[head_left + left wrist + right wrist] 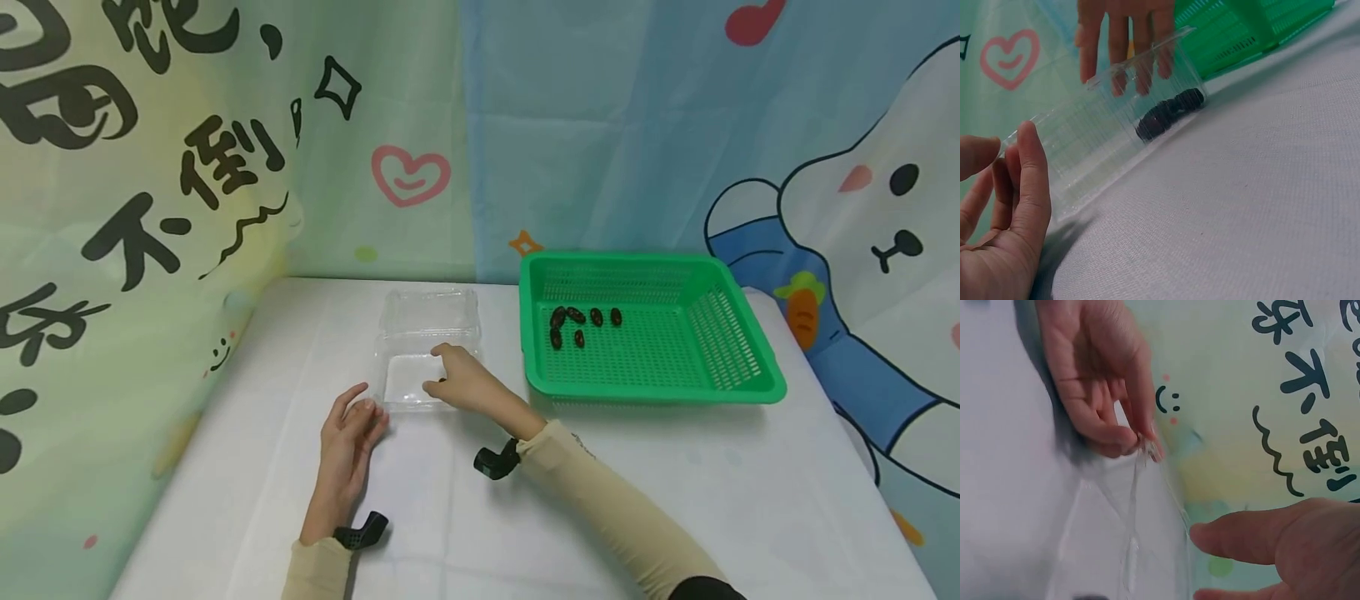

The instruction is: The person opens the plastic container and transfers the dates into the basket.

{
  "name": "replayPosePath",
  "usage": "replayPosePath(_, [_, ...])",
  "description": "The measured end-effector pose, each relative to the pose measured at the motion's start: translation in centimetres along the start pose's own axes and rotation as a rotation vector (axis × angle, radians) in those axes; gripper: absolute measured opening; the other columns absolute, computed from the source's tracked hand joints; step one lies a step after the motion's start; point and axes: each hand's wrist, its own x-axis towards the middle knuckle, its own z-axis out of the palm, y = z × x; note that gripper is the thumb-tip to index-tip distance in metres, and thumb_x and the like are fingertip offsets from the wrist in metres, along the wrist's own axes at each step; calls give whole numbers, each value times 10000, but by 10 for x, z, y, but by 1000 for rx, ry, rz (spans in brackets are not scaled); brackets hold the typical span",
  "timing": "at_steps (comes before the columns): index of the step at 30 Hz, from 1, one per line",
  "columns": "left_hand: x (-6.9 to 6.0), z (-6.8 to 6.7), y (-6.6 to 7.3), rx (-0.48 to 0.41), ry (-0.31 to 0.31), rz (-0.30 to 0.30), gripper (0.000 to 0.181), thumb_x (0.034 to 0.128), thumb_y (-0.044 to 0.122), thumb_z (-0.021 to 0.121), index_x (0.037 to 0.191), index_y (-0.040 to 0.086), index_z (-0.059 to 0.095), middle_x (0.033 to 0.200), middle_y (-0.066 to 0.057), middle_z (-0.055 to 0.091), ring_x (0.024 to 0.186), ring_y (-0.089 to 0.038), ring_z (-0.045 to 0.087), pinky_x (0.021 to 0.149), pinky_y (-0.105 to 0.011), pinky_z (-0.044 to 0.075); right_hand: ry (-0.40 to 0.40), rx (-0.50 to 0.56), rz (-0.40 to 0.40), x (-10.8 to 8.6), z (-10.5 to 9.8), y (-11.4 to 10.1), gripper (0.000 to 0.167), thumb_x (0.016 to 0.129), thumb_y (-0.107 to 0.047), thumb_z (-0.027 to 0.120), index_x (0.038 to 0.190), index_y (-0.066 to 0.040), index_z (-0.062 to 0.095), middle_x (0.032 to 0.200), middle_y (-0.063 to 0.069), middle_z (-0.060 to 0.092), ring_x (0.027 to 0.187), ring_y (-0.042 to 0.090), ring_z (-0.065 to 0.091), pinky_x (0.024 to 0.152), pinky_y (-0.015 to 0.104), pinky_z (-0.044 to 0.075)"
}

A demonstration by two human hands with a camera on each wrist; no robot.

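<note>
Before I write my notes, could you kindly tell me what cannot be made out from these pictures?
How many dark oval pieces lie in the clear box: in the head view the right hand covers them; in the left wrist view they overlap behind ridged plastic.
Most of the green basket, left wrist view: cut off by the top edge.
What the dark shape is, right wrist view: blurred and cut off by the bottom edge.

Wht-clothed tbl (465, 533), grn/blue cartoon backdrop (555, 150) w/ blk lettering (133, 254).
</note>
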Motion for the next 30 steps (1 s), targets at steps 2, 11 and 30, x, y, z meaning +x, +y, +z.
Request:
replayPosePath(2, [0, 0, 0, -3, 2, -1, 464, 1073, 50, 556, 1517, 79, 422, 987, 54, 658, 939, -59, 665, 895, -205, 654, 20, 21, 30, 3, 6, -1, 649, 976, -198, 679, 1515, 56, 421, 1520, 279, 485, 1373, 375, 527, 1167, 509, 509])
replayPosePath(11, [2, 0, 0, 9, 7, 3, 454, 1068, 67, 576, 1501, 96, 442, 1005, 41, 651, 943, -60, 662, 903, -204, 652, 120, 121, 121, 13, 21, -6, 648, 925, -167, 633, 1486, 88, 434, 1470, 346, 462, 1407, 472, 445, 1162, 571, 484])
replayPosePath(30, [0, 2, -1, 29, 17, 3, 428, 1064, 75, 588, 1473, 108, 467, 1023, 31, 642, 939, -61, 660, 894, -205, 655, 244, 136, 120, 18, 23, -5, 529, 890, -118, 641, 1380, 63, 553, 1363, 323, 549, 1240, 441, 510, 1056, 541, 524])
